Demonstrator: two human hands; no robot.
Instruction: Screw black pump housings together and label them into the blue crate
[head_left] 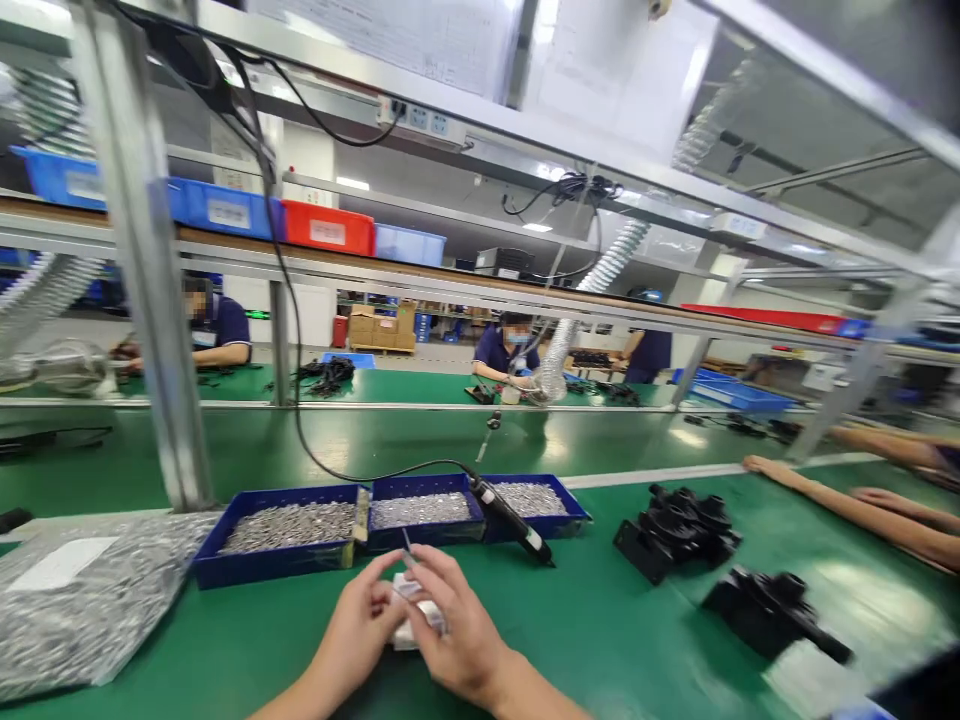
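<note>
My left hand [358,622] and my right hand [463,632] are close together just in front of the blue trays. Between the fingertips of my right hand, a small thin grey piece [407,543] sticks up; its kind is too small to tell. The fingers of my left hand are pinched together close beside it, and what they hold, if anything, is hidden. A small white object [405,634] shows below and between the hands, partly covered by them. Behind them, three blue trays [277,573] hold many small metal parts. A black electric screwdriver [514,520] with a cable rests across the trays' right side.
A clear bag of metal parts [97,610] lies at the left. Black moulded assemblies [679,525] and another black assembly [776,610] sit to the right. Another person's arm [847,505] reaches over the bench at far right. A metal post [146,250] rises at left.
</note>
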